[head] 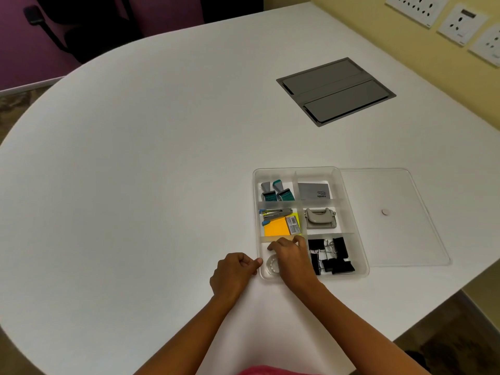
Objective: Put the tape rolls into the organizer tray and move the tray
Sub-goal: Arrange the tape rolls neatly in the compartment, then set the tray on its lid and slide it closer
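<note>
The clear plastic organizer tray (351, 212) lies on the white table, right of centre. In its near-left compartment a clear tape roll (271, 264) lies flat. My right hand (290, 257) reaches into that compartment, fingers curled over its far part beside the roll; whatever sits under the fingers is hidden. My left hand (234, 272) rests on the table against the tray's near-left wall, fingers curled, thumb and forefinger touching the rim.
The tray's other compartments hold black binder clips (331, 255), a hole punch (320, 217), sticky notes (278, 226), a stapler and correction tapes. The clear lid (392, 217) lies flat to the tray's right. A grey cable hatch (335, 90) sits farther back; the table edge is near right.
</note>
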A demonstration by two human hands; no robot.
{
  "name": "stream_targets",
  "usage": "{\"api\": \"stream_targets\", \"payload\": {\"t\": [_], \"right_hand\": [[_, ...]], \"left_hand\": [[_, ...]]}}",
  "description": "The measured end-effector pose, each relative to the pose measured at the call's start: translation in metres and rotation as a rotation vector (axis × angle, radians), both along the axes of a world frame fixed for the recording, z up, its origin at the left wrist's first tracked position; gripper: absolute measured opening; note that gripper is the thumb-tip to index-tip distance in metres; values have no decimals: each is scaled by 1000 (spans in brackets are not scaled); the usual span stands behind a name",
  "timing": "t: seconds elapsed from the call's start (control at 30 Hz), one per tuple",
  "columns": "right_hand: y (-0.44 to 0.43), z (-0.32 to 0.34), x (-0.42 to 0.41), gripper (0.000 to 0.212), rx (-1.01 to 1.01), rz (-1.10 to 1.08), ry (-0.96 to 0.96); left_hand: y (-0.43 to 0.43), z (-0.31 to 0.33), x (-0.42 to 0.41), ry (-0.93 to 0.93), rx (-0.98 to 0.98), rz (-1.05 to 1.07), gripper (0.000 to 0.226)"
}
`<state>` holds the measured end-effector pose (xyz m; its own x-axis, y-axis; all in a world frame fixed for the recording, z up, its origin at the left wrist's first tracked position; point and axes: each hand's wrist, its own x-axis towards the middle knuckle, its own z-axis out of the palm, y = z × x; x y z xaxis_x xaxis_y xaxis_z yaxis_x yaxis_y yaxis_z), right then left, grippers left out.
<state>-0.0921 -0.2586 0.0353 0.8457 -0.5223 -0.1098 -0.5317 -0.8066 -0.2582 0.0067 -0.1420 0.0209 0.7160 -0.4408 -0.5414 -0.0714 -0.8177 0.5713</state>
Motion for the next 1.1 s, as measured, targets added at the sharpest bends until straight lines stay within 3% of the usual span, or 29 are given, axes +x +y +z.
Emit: {"api": "stream_targets", "payload": {"t": [0.2,0.53,0.67,0.77,0.9,1.1], "right_hand": [[-14,21,-26,32,-25,-150,-255],[-72,32,-97,23,-43,-425,-473],[-98,10,-127,19,-29,-626,-404],[-109,-6,-137,8,169,-770,-302],[-109,-16,-135,15,306,-741,-157],[-99,-19,-127,16,197,-677,-89]], "left_hand": [[2,3,1,33,-11,-52,38],[4,9,16,19,-10,4,37],[4,8,14,20,-15,15,39],[4,8,9,10,-10,46,38],[3,8,5,-30,-2,57,37],[2,10,-2,-61,17,83,40]]}}
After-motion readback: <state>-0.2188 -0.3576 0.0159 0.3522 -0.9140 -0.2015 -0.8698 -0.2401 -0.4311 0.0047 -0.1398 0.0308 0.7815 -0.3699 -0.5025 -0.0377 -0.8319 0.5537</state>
